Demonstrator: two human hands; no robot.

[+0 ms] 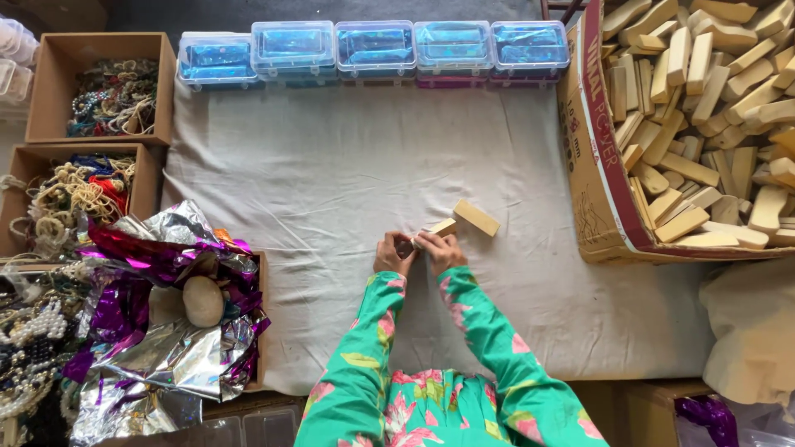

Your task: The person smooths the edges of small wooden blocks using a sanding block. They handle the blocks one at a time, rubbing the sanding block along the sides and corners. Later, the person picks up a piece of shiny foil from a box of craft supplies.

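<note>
Both hands are meeting at the middle of the tabletop (331, 190), which is lying under a white cloth. The left hand (392, 254) and right hand (440, 251) are pressing close together, fingers curled around one end of a small wooden block (441, 227); a second block (475, 218) is lying just beyond it, touching or nearly so, and I cannot tell whether the two are joined. Something small and dark is sitting between the fingertips, too hidden to make out. Five clear plastic cases (375, 47) with blue contents are standing in a row along the far edge. To the right, one big carton (590, 165) is holding a heap of many more wooden blocks. On the left, two open boxes (48, 83) are holding tangled cords and beads, and crumpled silver and purple foil (170, 331) is spilling over a third, with a rounded stone (203, 300) resting on it.
</note>
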